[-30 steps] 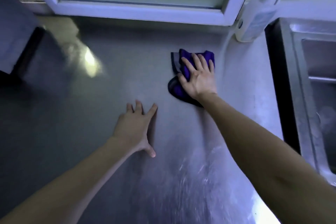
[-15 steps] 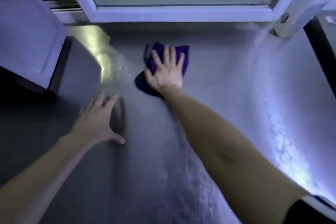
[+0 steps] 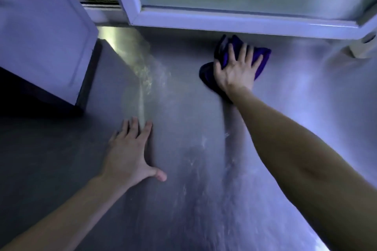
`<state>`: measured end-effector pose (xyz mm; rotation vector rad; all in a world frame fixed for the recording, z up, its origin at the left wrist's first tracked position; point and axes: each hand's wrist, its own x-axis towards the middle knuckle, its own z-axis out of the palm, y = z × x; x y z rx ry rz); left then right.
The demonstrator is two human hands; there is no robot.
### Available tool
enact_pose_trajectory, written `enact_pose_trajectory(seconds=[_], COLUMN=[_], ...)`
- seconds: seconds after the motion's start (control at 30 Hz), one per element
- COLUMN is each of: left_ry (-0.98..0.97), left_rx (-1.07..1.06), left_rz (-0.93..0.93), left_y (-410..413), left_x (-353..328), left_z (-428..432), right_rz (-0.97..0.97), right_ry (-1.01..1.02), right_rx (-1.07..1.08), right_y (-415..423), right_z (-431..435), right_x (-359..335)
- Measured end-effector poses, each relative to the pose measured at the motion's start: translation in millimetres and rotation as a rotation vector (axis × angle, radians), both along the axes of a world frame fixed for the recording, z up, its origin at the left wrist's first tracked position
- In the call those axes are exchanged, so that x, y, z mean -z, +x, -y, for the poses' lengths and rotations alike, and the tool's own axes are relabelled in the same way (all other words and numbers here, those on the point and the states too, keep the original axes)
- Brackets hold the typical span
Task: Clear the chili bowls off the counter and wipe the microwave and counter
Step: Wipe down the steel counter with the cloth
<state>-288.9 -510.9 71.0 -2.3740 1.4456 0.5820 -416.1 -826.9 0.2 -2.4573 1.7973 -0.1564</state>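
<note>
The right hand (image 3: 236, 69) presses flat on the purple cloth (image 3: 263, 57) with its fingers straight and spread apart, at about 1 o'clock in the view, hard against the back of the steel counter (image 3: 204, 199) just under the window frame (image 3: 224, 20). 1 s ago the cloth was beside the spray bottle near the sink; 0.5 s ago it had swept left toward the white appliance, and now it sits further back and a little to the right again, so the wiping runs in back-and-forth passes along the rear strip. The left hand (image 3: 128, 153) rests palm down on the counter at 7 o'clock, its 4 fingers straight and close together with the thumb held out, holding nothing, much as it was 1 s ago. Judging by the streaks at 5 o'clock, the near middle is already wiped, while a smeared patch at 11 o'clock, beside the appliance (image 3: 40, 47) that is probably the microwave, looks untouched. As for containers, no chili bowls show anywhere on the counter, so that step seems done; only the base of the bottle (image 3: 363, 49) shows at 2 o'clock, its contents impossible to tell.
</note>
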Motion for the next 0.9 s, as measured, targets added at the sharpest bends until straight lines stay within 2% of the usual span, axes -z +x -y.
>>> enact_pose_trajectory(seconds=[0.1,0.17,0.23,0.3,0.47,0.53,0.63,0.8,0.9], left_ry=[-0.014,-0.010,-0.001,0.005,-0.003,-0.076,-0.128,-0.034,-0.018], left_rx=[0.017,0.010,0.008,0.008,0.024,0.016,-0.065,-0.240,-0.252], left_rz=[0.018,0.012,0.013,0.014,-0.056,-0.092,-0.071,-0.107,-0.095], left_y=[0,-1,0,0,3,18,48,59,61], left_x=[1,1,-1,-4,-15,-21,-24,-15,-8], left_z=[0,0,1,2,-1,-11,-43,-93,-89], right_rz=[0.003,0.019,0.047,0.113,0.075,0.034,0.024,0.015,0.032], right_ry=[-0.005,0.033,0.057,0.019,-0.013,0.004,0.033,-0.014,0.045], right_rx=[-0.276,-0.462,-0.573,-0.610,-0.240,-0.088,0.017,-0.418,-0.647], right_y=[113,150,136,87,-48,-36,50,194,185], right_z=[-52,-86,-93,-78,-32,-31,-51,-157,-190], right_x=[-1,-5,-6,-1,4,1,-4,-5,-4])
